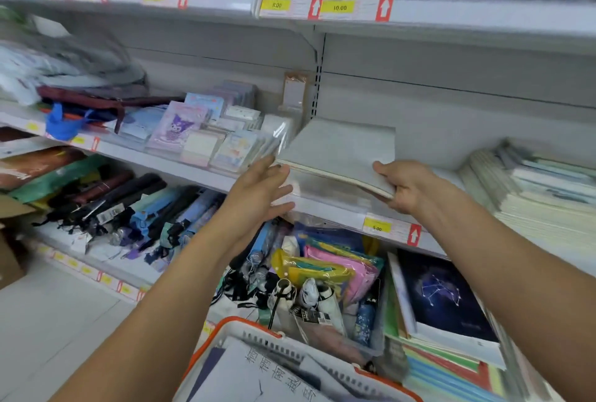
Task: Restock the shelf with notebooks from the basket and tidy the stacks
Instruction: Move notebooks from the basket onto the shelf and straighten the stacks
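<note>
one grey notebook [338, 150], one basket [290, 342], two hands [258, 189]

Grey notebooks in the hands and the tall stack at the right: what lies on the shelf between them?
Head view: bare white shelf lies between the grey notebooks and the tall stack.

The white shelf [322, 205] carries small wrapped notepads [206, 140] at left and, apparently, stacked notebooks [541, 189] at right.
</note>
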Demonstrator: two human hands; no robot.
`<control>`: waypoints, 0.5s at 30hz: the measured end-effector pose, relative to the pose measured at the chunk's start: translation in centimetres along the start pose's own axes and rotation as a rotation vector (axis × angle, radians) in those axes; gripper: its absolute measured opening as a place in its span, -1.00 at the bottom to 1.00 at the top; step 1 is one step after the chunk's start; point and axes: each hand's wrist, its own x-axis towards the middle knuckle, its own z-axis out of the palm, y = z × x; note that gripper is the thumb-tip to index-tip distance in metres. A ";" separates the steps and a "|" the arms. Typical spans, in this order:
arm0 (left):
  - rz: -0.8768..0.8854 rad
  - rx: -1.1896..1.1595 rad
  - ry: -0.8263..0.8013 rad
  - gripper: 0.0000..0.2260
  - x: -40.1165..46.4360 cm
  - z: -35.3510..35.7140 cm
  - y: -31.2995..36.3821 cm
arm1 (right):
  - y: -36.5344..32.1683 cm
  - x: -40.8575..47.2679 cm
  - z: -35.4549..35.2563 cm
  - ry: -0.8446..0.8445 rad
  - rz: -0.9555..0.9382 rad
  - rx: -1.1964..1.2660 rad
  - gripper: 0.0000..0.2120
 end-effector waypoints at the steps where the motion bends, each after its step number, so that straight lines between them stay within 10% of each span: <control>1: -0.009 0.006 0.019 -0.55 0.1 -0.3 -0.3 | -0.6 1.2 0.4 0.023 0.024 0.017 -0.97; 8: -0.050 -0.002 0.136 -0.72 1.1 -3.4 -1.6 | 0.4 6.4 1.8 0.075 0.123 0.008 -0.89; 15: -0.067 0.028 0.155 -0.84 1.9 -3.8 -2.3 | -0.8 6.2 2.0 0.015 0.142 -0.501 -0.76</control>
